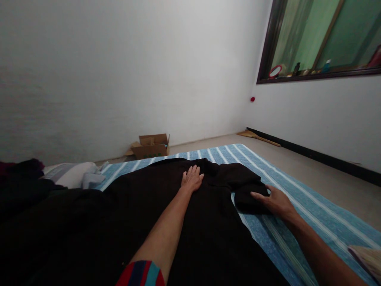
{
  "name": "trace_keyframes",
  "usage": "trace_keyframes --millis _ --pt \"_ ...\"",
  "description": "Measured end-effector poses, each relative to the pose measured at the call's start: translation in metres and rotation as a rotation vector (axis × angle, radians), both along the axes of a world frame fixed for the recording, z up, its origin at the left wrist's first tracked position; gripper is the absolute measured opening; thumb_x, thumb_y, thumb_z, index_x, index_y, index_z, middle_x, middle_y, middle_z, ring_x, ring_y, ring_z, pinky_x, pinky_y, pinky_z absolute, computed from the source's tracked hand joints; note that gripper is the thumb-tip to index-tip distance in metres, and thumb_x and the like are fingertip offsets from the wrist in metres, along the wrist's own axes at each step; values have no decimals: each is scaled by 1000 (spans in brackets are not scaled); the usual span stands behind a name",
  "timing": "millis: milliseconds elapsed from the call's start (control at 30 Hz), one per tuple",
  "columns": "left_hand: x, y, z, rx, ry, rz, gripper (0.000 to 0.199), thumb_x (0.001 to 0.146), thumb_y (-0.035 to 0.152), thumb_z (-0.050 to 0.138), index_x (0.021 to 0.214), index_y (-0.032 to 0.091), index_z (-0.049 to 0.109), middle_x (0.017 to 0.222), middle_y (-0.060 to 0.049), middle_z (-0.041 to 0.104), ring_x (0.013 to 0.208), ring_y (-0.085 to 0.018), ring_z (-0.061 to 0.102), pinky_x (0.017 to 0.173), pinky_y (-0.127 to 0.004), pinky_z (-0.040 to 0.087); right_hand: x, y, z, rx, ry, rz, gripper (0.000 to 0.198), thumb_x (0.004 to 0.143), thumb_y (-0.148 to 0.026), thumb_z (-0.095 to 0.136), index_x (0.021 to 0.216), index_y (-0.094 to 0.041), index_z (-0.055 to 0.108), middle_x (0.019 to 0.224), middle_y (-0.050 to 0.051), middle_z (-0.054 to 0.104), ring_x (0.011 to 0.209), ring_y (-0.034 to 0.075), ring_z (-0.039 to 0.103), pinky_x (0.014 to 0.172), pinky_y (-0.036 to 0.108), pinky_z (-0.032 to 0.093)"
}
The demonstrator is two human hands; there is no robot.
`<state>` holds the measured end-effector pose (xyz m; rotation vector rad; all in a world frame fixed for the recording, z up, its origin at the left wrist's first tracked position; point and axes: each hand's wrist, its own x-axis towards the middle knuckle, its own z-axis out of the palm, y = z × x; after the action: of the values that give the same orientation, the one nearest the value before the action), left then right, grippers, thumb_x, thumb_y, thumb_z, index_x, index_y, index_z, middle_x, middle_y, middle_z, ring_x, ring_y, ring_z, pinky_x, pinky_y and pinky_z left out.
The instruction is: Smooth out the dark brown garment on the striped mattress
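A large black garment [149, 206] lies spread over a blue and white striped mat [297, 206]. My left hand [192, 178] rests flat on the garment near its far end, fingers together and pointing away from me. My right hand [274, 200] lies on the garment's black sleeve [247, 192] at the right, the thumb and fingers touching the sleeve's end where it meets the mat. Whether the right hand pinches the cloth or only presses it is unclear.
An open cardboard box [151, 145] stands by the far wall. A grey-white pillow or bundle [76, 174] and dark clothes [20, 174] lie at the left. A broom [258, 137] lies along the right wall below a window ledge [297, 71] with small items.
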<state>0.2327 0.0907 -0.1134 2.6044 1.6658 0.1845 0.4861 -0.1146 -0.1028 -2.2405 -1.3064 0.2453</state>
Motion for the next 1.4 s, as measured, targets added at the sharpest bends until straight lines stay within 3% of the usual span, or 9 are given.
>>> trace_keyframes --millis 200,333,433,600,767,900,1133,1233,1400 --pt "-1 1 -1 15 -6 -2 51 91 44 23 136 23 32 148 -4 26 135 -22 18 105 -45 19 2 6 7 -77 193 -100 21 70 -24 54 81 -13 68 67 6 65 64 20 61 55 26 40" --pt "-1 3 -2 17 -2 -5 51 91 44 22 136 21 33 147 -4 26 135 -23 19 105 -46 20 -5 -5 30 245 -289 -143 24 74 -22 48 89 -18 66 81 7 64 79 24 58 68 32 40" --pt "-1 4 -3 25 -2 -3 51 91 42 21 136 20 32 147 -4 27 135 -23 19 105 -46 20 -8 -24 34 500 -636 114 22 78 -17 44 80 -21 66 92 7 64 95 24 53 84 36 36" --pt "-2 4 -4 41 -4 1 50 91 42 22 135 22 34 147 -4 28 135 -23 20 105 -46 21 1 -51 17 254 -326 436 23 81 -25 44 88 -22 65 113 5 58 105 20 53 87 30 41" --pt "-2 5 -5 42 5 1 50 91 41 22 135 21 33 147 -5 28 135 -23 21 104 -48 21 28 -43 15 -20 -232 -123 57 80 -59 40 101 -11 62 105 18 60 100 32 55 80 40 44" --pt "-2 5 -4 34 10 4 49 91 41 23 135 22 34 147 -5 28 135 -23 20 105 -48 21 37 -23 3 -254 -152 -81 27 75 -38 50 78 -15 64 88 14 65 84 29 62 67 34 44" --pt "-2 4 -4 25 10 15 50 92 39 22 136 20 33 147 -4 27 135 -22 20 105 -48 21 12 -35 54 390 -297 -356 26 73 -28 45 90 -16 60 74 10 65 69 26 62 64 34 45" --pt "-2 6 -7 26 12 15 50 92 40 22 136 21 33 147 -4 28 135 -22 21 105 -47 21 -24 -72 92 857 -486 16 11 75 -23 47 83 -21 55 97 6 66 88 22 62 74 32 47" --pt "-1 8 -10 25 4 26 50 92 41 22 137 21 32 147 -5 27 135 -21 20 106 -46 20 -63 -120 94 472 -633 906 15 87 -30 45 80 -27 58 86 -2 70 71 15 65 63 25 48"
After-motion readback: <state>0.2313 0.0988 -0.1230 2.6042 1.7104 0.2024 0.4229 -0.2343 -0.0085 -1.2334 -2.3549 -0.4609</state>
